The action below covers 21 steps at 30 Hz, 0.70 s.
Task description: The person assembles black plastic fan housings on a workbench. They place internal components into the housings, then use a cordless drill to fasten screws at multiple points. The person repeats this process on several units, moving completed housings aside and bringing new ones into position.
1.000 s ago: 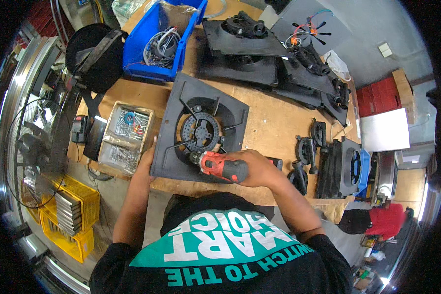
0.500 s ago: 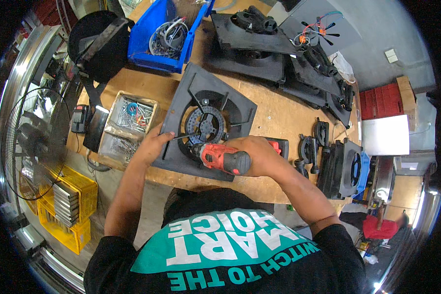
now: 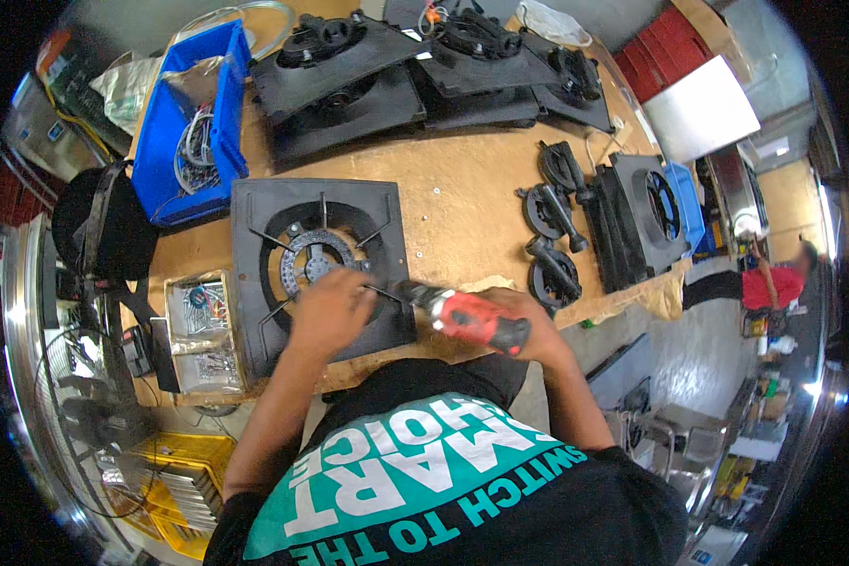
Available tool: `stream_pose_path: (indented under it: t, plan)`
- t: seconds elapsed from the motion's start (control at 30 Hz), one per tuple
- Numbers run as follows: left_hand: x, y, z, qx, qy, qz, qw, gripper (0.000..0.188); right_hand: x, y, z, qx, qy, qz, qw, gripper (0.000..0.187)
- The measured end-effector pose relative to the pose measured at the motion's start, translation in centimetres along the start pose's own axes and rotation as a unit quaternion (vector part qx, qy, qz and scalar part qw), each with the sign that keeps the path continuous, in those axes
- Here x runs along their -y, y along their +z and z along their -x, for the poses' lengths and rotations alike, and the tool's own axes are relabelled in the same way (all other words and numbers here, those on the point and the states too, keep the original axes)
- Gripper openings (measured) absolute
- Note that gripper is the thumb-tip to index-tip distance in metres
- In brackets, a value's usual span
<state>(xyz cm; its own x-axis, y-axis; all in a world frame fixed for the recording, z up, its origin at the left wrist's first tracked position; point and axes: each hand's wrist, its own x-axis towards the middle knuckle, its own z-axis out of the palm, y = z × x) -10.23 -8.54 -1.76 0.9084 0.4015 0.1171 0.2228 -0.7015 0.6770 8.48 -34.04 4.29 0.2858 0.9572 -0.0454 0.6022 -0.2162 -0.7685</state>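
My right hand (image 3: 533,325) grips a red and black cordless drill (image 3: 470,319), its chuck pointing left just off the right edge of a black square gas-stove plate (image 3: 377,212). The plate lies on the bench with its prongs around a round opening. Inside that opening shows a grey perforated burner ring (image 3: 297,274). Over the lower right part of the ring is my left hand (image 3: 330,316), smeared by motion, so its fingers and anything in them cannot be made out.
Left of the plate sit a box of loose screws (image 3: 203,311) and a blue bin (image 3: 184,141) of wires. Stacked black stove plates (image 3: 349,104) line the back. Several black burner castings (image 3: 547,212) and more plates (image 3: 632,222) stand right. A person in red (image 3: 774,286) is farther off.
The drill has come off the plate to the right, in my right hand. My left hand has left the plate's left edge and moved over the burner. The view has turned, so the plate looks straighter.
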Motion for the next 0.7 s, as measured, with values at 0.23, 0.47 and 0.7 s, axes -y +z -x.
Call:
stream_pose_path:
  t: [0.23, 0.47, 0.7]
  plan:
    - [-1.2, 11.1, -11.4, 0.157, 0.206, -0.229, 0.938, 0.013, -3.5, 4.1, 10.2, -0.354, 0.214, -0.057, 0.909, 0.033]
    - [-1.0, 12.8, -14.1, 0.301, 0.174, -0.302, 0.888, 0.019, -3.2, 5.9, 11.8, -0.386, 0.284, -0.140, 0.867, 0.029]
    - [1.8, -3.4, -7.1, -0.075, -0.052, 0.150, 0.984, 0.028, 0.3, 3.3, 3.0, -0.272, 0.243, -0.207, 0.908, 0.035]
